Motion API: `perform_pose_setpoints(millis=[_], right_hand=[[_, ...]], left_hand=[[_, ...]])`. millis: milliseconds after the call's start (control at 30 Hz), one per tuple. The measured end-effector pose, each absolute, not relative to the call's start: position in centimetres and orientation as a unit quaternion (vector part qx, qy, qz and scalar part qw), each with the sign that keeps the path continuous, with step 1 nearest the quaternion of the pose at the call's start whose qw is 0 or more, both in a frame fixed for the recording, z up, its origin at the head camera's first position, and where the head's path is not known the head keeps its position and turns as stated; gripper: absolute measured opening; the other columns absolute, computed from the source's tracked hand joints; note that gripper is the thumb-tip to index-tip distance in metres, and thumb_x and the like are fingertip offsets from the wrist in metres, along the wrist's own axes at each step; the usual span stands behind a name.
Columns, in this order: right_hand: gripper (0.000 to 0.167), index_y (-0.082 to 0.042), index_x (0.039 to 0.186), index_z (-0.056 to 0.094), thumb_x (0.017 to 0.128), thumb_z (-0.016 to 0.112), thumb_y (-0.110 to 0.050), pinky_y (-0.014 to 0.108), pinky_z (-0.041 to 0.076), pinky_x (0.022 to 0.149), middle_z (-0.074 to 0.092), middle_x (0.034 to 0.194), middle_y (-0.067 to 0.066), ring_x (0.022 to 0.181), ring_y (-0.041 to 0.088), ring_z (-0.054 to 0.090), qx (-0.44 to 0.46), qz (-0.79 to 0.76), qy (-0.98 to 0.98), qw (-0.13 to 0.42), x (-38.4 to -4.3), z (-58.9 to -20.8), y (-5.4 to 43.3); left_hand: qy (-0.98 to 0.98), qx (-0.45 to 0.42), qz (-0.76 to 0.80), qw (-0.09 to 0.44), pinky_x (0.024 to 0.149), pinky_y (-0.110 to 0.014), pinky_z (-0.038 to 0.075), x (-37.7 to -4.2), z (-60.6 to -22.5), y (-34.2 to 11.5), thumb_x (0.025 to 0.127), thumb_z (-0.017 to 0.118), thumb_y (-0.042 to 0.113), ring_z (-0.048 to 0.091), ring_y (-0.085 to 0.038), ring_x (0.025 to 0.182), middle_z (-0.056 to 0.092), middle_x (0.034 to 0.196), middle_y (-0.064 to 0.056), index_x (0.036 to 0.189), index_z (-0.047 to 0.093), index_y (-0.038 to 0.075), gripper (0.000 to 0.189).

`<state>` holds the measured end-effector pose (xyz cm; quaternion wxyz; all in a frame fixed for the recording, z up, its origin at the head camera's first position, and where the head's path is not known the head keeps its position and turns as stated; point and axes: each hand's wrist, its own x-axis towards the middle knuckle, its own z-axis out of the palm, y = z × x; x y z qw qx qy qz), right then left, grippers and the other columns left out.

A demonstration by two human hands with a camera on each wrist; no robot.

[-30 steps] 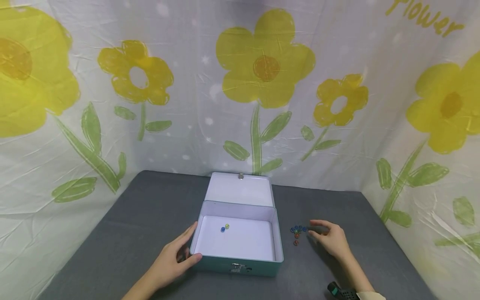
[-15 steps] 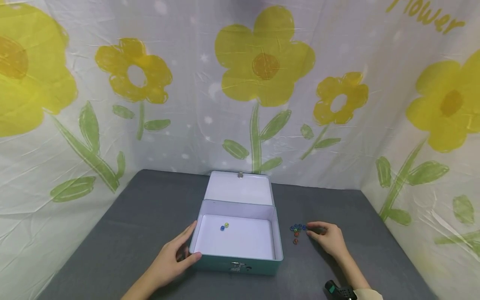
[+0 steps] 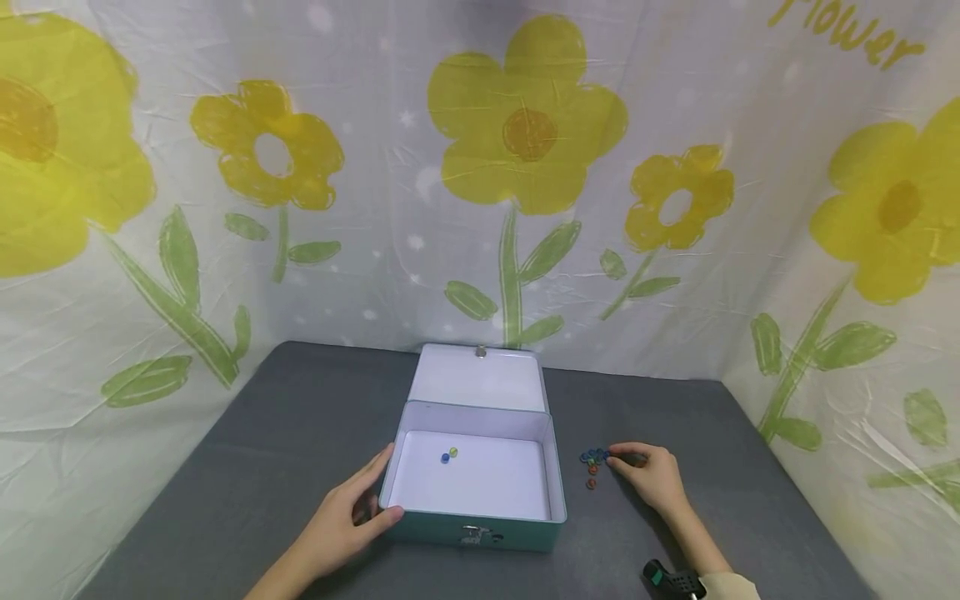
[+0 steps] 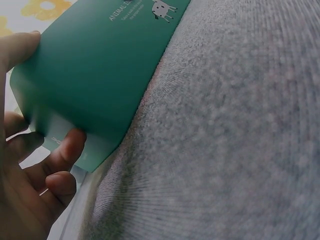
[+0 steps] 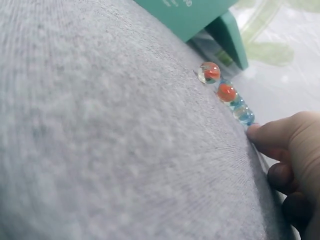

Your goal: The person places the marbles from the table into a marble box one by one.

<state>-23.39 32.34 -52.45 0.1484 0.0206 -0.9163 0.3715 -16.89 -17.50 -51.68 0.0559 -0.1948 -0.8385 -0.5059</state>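
Observation:
A green tin box [image 3: 517, 535] with a white inside stands on the table, its lid [image 3: 480, 379] tipped back. Inside lie a blue marble [image 3: 446, 458] and a yellow-green marble [image 3: 453, 452]. My left hand [image 3: 341, 521] holds the near left corner of the box, thumb at the front rim and fingers along the side. Right of the box, several blue marbles and two orange-red ones [image 3: 592, 483] sit close together. My right hand [image 3: 657, 477] pinches the rightmost blue marble between thumb and index finger; the right wrist view shows the thumb tip against a blue marble [image 5: 245, 116].
The dark grey cloth-covered table [image 3: 315, 417] ends at a white curtain [image 3: 375, 250] with yellow flowers behind and on both sides. A black band with a green part [image 3: 671, 579] is on the right wrist. A metal clasp [image 3: 474, 533] sits on the box's front.
My right hand has moved slightly left, and its thumb and index fingertips have closed on the rightmost blue marble. The left hand and the box stay in place.

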Motion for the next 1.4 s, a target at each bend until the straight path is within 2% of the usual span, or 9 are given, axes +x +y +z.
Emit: perform_pose_setpoints(millis=[100, 167, 300, 467, 567, 667, 967, 1200, 1400], right_hand=[[0.016, -0.008, 0.105, 0.084, 0.089, 0.086, -0.01, 0.025, 0.031, 0.047, 0.079, 0.107, 0.019, 0.044, 0.005, 0.033, 0.014, 0.369, -0.918, 0.146, -23.4, -52.5, 32.3], [0.016, -0.007, 0.105, 0.084, 0.089, 0.085, -0.01, 0.025, 0.031, 0.047, 0.08, 0.106, 0.018, 0.046, 0.005, 0.031, 0.014, 0.366, -0.919, 0.149, -23.4, -52.4, 32.3], [0.016, -0.007, 0.104, 0.084, 0.089, 0.085, -0.01, 0.025, 0.041, 0.054, 0.08, 0.107, 0.017, 0.055, 0.004, 0.05, 0.015, 0.354, -0.922, 0.156, -23.5, -52.4, 32.3], [0.015, -0.01, 0.104, 0.085, 0.09, 0.086, -0.012, 0.026, 0.054, 0.069, 0.08, 0.107, 0.014, 0.084, 0.021, 0.076, 0.013, 0.34, -0.927, 0.161, -23.2, -52.2, 32.5], [0.015, -0.01, 0.105, 0.084, 0.09, 0.086, -0.012, 0.027, 0.055, 0.067, 0.08, 0.108, 0.015, 0.086, 0.025, 0.079, 0.008, 0.349, -0.924, 0.157, -23.0, -52.0, 32.5], [0.015, -0.009, 0.106, 0.084, 0.091, 0.085, -0.012, 0.026, 0.05, 0.058, 0.08, 0.109, 0.017, 0.077, 0.019, 0.078, 0.004, 0.364, -0.918, 0.155, -22.7, -51.8, 32.5], [0.016, -0.01, 0.107, 0.084, 0.091, 0.085, -0.013, 0.026, 0.04, 0.046, 0.08, 0.106, 0.016, 0.057, 0.006, 0.067, 0.017, 0.383, -0.909, 0.162, -21.6, -50.8, 32.0], [0.015, -0.01, 0.107, 0.083, 0.093, 0.084, -0.013, 0.021, 0.026, 0.039, 0.071, 0.065, 0.006, 0.039, -0.005, 0.027, 0.052, 0.407, -0.894, 0.18, -20.8, -49.4, 31.1], [0.014, -0.01, 0.106, 0.083, 0.092, 0.084, -0.011, 0.021, 0.026, 0.038, 0.076, 0.081, 0.008, 0.039, -0.006, 0.025, 0.07, 0.418, -0.882, 0.204, -20.4, -47.9, 30.1]], left_hand=[[-0.838, -0.191, -0.508, 0.052, 0.058, -0.021, 0.045, -16.8, -51.7, -17.5, 0.094, 0.083, 0.024, 0.048, -0.002, 0.069, 0.047, 0.16, -0.023, 0.163, 0.043, 0.014, 0.08], [-0.837, -0.194, -0.509, 0.052, 0.058, -0.022, 0.044, -16.8, -51.7, -17.5, 0.094, 0.083, 0.024, 0.048, -0.002, 0.069, 0.048, 0.16, -0.023, 0.163, 0.043, 0.013, 0.08], [-0.833, -0.2, -0.513, 0.054, 0.058, -0.022, 0.043, -16.7, -51.6, -17.5, 0.095, 0.083, 0.024, 0.048, -0.003, 0.07, 0.051, 0.157, -0.023, 0.163, 0.043, 0.013, 0.08], [-0.829, -0.21, -0.516, 0.057, 0.058, -0.022, 0.043, -16.7, -51.4, -17.5, 0.094, 0.083, 0.023, 0.047, -0.003, 0.07, 0.051, 0.157, -0.023, 0.163, 0.043, 0.012, 0.08], [-0.83, -0.211, -0.514, 0.058, 0.058, -0.021, 0.043, -16.8, -51.5, -17.5, 0.094, 0.083, 0.024, 0.047, -0.003, 0.07, 0.053, 0.155, -0.021, 0.163, 0.043, 0.012, 0.081], [-0.83, -0.213, -0.512, 0.061, 0.057, -0.022, 0.043, -16.9, -51.6, -17.5, 0.094, 0.083, 0.023, 0.047, -0.002, 0.07, 0.053, 0.154, -0.021, 0.163, 0.043, 0.011, 0.081], [-0.828, -0.223, -0.508, 0.074, 0.056, -0.022, 0.043, -16.9, -51.6, -17.5, 0.094, 0.083, 0.021, 0.047, -0.002, 0.068, 0.052, 0.155, -0.023, 0.163, 0.043, 0.011, 0.08], [-0.831, -0.212, -0.511, 0.064, 0.056, -0.022, 0.043, -16.8, -51.6, -17.5, 0.094, 0.083, 0.021, 0.047, -0.003, 0.069, 0.053, 0.155, -0.023, 0.163, 0.043, 0.012, 0.081], [-0.83, -0.213, -0.511, 0.065, 0.056, -0.022, 0.043, -16.9, -51.7, -17.5, 0.094, 0.083, 0.021, 0.046, -0.002, 0.069, 0.054, 0.153, -0.023, 0.163, 0.043, 0.011, 0.081]])
